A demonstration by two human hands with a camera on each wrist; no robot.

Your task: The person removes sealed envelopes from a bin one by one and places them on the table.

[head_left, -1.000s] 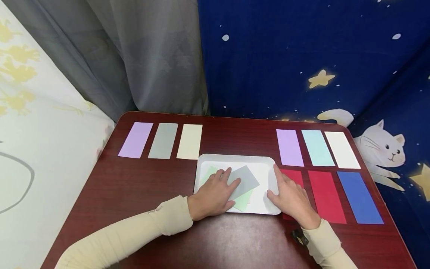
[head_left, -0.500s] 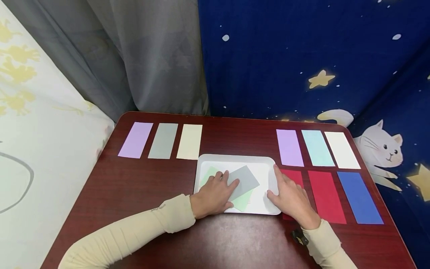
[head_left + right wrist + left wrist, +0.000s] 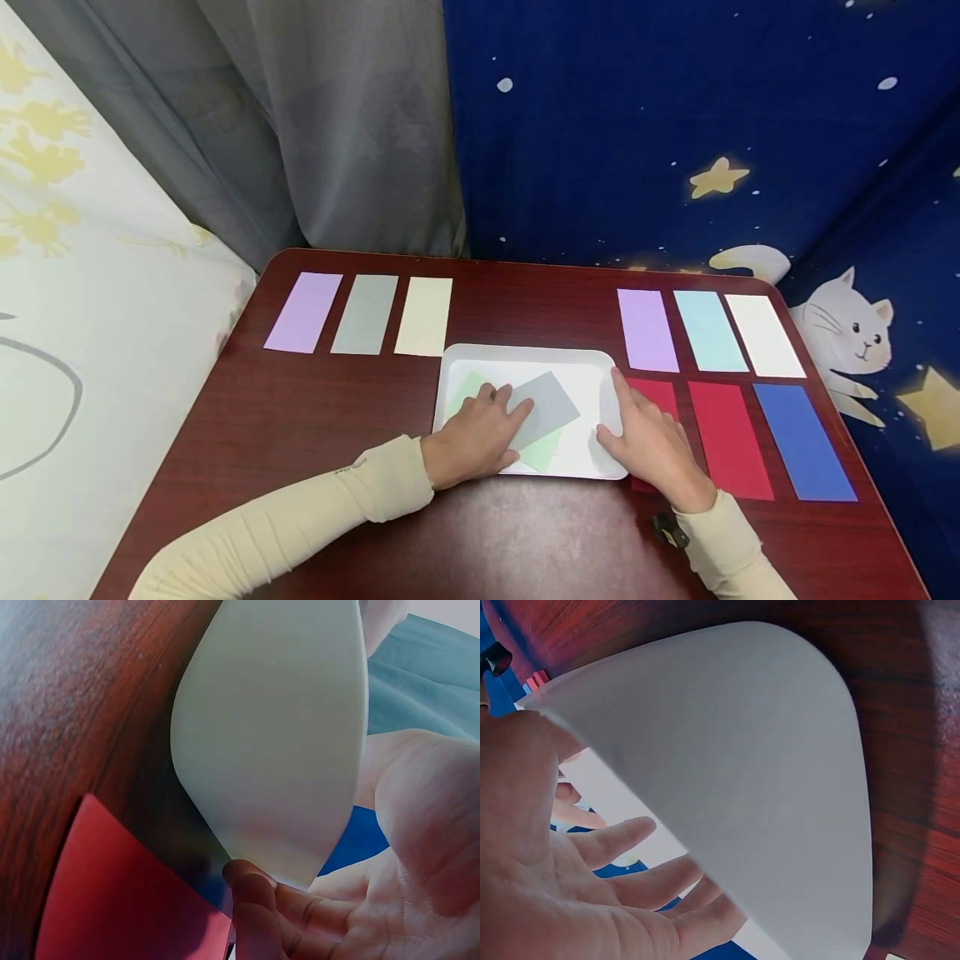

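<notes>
In the head view a white tray (image 3: 589, 367) lies in the middle of the table, holding a grey paper card (image 3: 550, 402) over a light green paper card (image 3: 542, 452). My left hand (image 3: 477, 435) is over the tray's left half, fingers spread across the cards and partly covering them. In the left wrist view, relaxed, slightly bent fingers (image 3: 660, 883) reach over the tray's near wall (image 3: 742, 750). At the tray's right side, my right hand (image 3: 654, 442) grips the wall, thumb inside. The right wrist view shows fingertips (image 3: 251, 881) curled against the outside of the tray's corner.
Purple (image 3: 303, 312), grey (image 3: 365, 315) and cream (image 3: 424, 317) cards lie in a row at the back left. At the right lie purple (image 3: 648, 330), mint (image 3: 710, 330), white (image 3: 765, 335), red (image 3: 730, 437) and blue (image 3: 805, 442) cards. Another red card (image 3: 656, 390) is partly under my right hand.
The left hand has shifted slightly, its fingertips drawn a little back over the grey card. The right hand and tray stay in place.
</notes>
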